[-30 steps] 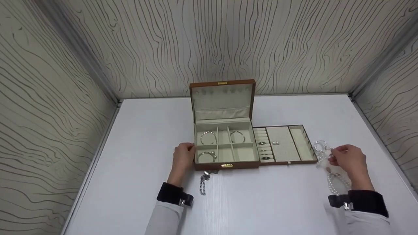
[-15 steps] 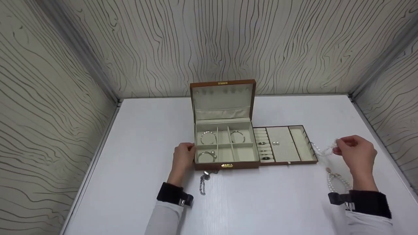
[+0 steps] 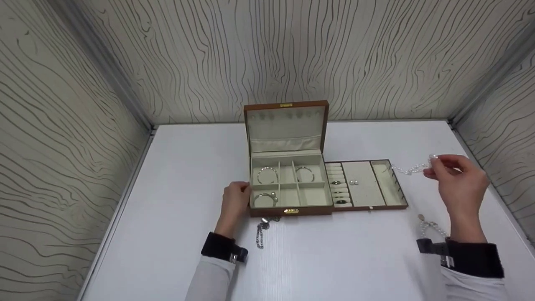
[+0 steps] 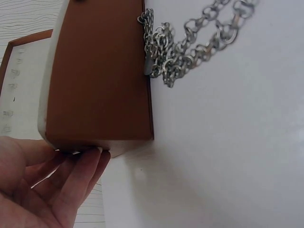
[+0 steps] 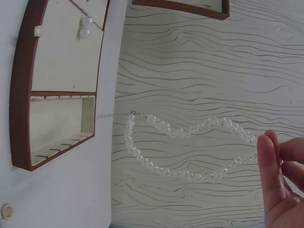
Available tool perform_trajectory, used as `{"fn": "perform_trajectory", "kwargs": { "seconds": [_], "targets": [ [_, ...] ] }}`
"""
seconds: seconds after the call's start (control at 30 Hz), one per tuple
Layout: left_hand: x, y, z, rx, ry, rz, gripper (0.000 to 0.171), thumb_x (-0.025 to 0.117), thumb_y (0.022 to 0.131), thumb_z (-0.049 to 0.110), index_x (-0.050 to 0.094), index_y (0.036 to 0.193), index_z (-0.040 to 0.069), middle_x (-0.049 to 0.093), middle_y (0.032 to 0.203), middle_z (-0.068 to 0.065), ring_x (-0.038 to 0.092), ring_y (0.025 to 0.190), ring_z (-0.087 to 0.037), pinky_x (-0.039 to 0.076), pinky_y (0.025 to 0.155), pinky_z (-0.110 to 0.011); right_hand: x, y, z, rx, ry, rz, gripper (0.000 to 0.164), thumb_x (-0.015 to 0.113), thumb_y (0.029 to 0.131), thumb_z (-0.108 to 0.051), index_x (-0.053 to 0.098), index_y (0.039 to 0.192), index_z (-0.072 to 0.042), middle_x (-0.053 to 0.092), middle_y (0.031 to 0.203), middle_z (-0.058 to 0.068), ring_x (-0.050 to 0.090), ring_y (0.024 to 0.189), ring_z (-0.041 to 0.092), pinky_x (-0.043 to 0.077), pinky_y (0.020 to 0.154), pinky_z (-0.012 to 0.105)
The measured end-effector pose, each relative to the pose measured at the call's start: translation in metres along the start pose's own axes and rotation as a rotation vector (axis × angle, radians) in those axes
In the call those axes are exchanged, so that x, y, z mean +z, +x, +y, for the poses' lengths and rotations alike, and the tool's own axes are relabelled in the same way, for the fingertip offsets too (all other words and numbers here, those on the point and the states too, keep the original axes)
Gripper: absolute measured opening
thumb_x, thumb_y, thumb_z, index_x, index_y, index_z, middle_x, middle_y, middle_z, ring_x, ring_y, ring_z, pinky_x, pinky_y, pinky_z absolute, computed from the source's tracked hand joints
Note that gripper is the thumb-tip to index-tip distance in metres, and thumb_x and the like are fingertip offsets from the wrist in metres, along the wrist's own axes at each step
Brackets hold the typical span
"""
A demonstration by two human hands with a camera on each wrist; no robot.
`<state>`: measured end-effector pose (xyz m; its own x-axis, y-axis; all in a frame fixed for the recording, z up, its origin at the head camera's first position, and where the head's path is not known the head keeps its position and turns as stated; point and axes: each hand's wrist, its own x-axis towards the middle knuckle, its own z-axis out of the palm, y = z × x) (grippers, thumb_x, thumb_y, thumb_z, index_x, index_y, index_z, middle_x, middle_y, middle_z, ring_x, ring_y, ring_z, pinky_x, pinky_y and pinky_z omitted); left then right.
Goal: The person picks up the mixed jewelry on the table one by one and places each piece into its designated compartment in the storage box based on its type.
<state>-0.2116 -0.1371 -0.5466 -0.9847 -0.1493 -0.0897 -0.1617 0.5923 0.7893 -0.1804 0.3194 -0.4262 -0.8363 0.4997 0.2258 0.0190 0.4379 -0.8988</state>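
A brown jewelry box [image 3: 290,211] stands with its lid up. Its beige compartments hold silver bracelets [image 3: 266,174]. My left hand [image 3: 235,204] grips the box's left side, thumb near the upper rim and fingertips against the wall. Pulled out at the right is a drawer [image 3: 404,205] with rings [image 3: 341,202] in its rolls and pearl earrings [image 3: 354,182] on its pad. Beyond the drawer's right end my right hand [image 3: 462,184] pinches a pearl necklace [image 5: 187,175] above the table. The necklace hangs as a loop; its clasp chain [image 5: 107,116] reaches the drawer's slotted edge.
A silver chain [image 3: 260,236] lies against the box's front left, partly hidden. Another pearl strand with a round pendant [image 3: 434,228] lies near the right wrist, partly covered by the wrist strap. Patterned panels [image 3: 267,54] enclose the white table [image 3: 334,259] at the back and sides.
My right hand has lifted the pearl necklace from the table and moved it away from me and slightly right, drawing the strand out. The left hand stays on the box.
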Motion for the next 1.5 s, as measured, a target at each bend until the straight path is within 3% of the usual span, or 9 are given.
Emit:
{"fn": "perform_trajectory", "kwargs": {
  "seconds": [0.4,0.53,0.7,1.0,1.2,1.5],
  "targets": [
    [0.001,0.0,0.0,-0.01,0.009,-0.007,0.02,0.061,0.096,0.012,0.074,0.106,0.001,0.071,0.091,-0.007,0.06,0.07,-0.017,0.048,0.059,-0.031,0.02,-0.024,-0.05,-0.255,0.056,-0.092,0.015,0.071,0.088,-0.003,0.071,0.101,0.005,0.073,0.083,0.007,0.068,0.061,0.005,0.051,0.067,0.013],
    [0.001,0.0,-0.001,-0.006,0.013,0.002,0.019,0.062,0.095,0.012,0.074,0.106,0.001,0.07,0.09,-0.007,0.06,0.07,-0.016,0.048,0.06,-0.03,0.029,-0.034,-0.067,-0.359,0.09,-0.154,0.012,0.07,0.088,0.001,0.07,0.099,0.007,0.072,0.083,0.011,0.068,0.061,0.006,0.052,0.064,0.014],
    [0.0,-0.001,-0.003,0.011,0.0,0.004,0.019,0.061,0.095,0.012,0.074,0.104,0.001,0.069,0.084,-0.006,0.058,0.065,-0.015,0.046,0.056,-0.029,0.044,-0.045,-0.079,-0.429,0.128,-0.245,0.009,0.07,0.087,0.004,0.071,0.095,0.005,0.071,0.08,0.011,0.068,0.06,0.009,0.053,0.059,0.016],
    [0.001,0.0,0.0,-0.015,0.001,0.001,0.019,0.062,0.095,0.012,0.074,0.105,0.001,0.071,0.091,-0.008,0.06,0.07,-0.016,0.048,0.06,-0.03,0.08,-0.061,-0.075,-0.427,0.076,-0.415,0.006,0.072,0.087,-0.001,0.072,0.093,-0.002,0.07,0.078,0.005,0.067,0.059,0.01,0.053,0.06,0.017],
    [0.001,0.0,0.0,0.012,0.01,0.015,0.017,0.063,0.094,0.011,0.075,0.102,0.001,0.071,0.09,-0.008,0.06,0.069,-0.018,0.049,0.06,-0.032,0.1,-0.066,-0.068,-0.421,0.018,-0.501,0.007,0.071,0.087,0.001,0.071,0.093,-0.001,0.071,0.077,0.007,0.067,0.058,0.01,0.052,0.059,0.016],
    [0.001,0.001,-0.001,0.021,0.018,0.025,0.018,0.064,0.093,0.012,0.075,0.102,0.002,0.071,0.089,-0.008,0.062,0.073,-0.018,0.051,0.064,-0.035,0.131,-0.066,-0.044,-0.334,-0.016,-0.66,0.006,0.07,0.089,-0.002,0.07,0.095,0.001,0.069,0.081,0.009,0.067,0.062,0.015,0.056,0.057,0.026]
  ]
}}
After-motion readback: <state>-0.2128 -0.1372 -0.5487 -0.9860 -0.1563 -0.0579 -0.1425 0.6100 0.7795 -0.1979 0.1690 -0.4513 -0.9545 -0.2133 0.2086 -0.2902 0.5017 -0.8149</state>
